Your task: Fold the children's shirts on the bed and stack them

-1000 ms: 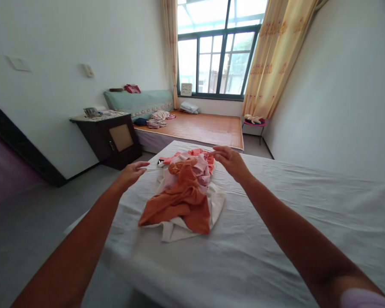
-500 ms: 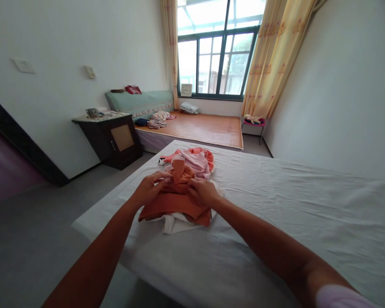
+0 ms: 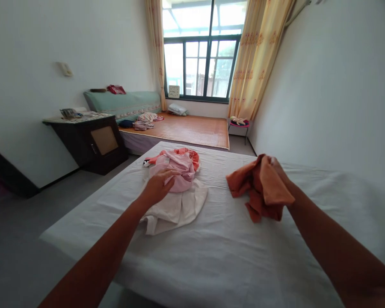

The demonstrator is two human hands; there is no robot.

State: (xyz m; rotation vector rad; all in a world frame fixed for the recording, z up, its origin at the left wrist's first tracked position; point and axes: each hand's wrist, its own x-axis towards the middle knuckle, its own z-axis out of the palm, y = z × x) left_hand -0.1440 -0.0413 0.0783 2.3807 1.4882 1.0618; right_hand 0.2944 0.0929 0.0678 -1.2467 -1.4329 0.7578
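Two hands are busy over the white bedsheet, each on different cloth. The right hand is closed around a bunched orange garment, pinching it near its top so that the rest droops in loose folds, clear of the sheet or just brushing it, well apart from the heap on the left. It looks like light, soft fabric: no stiffness, nothing to break, and it sags wherever it is not gripped, so a hold on a hem or seam edge would likely control it better than a fistful of the middle. The left hand rests with fingers loosely curled on the pink garment at the top of the pile, pressing it but not visibly gripping. Under that lies a cream-white piece, and a coral item peeks out behind.
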